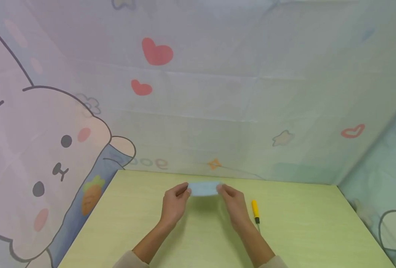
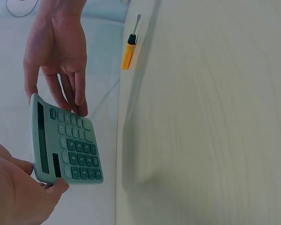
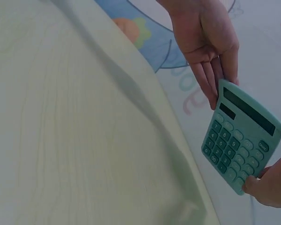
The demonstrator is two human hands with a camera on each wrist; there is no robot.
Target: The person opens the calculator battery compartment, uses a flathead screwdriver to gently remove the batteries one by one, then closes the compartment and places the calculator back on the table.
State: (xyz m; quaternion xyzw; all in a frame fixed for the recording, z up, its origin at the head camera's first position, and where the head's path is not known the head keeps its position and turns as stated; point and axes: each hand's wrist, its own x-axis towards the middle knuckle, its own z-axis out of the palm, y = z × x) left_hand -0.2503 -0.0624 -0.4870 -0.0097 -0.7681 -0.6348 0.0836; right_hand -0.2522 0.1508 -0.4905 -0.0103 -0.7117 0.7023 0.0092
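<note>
A light teal calculator is held up over the table between both hands, blurred in the head view. Its keys and dark display strip show clearly on the calculator in the left wrist view. My left hand grips one short end, with the thumb at the front edge. At the opposite end my right hand grips it too; in the right wrist view this right hand has a digit on the key side. The calculator's back is hidden in both wrist views.
A screwdriver with a yellow and black handle lies on the pale wooden table, right of my right hand. A cloth backdrop printed with hearts and a rabbit stands behind and beside the table.
</note>
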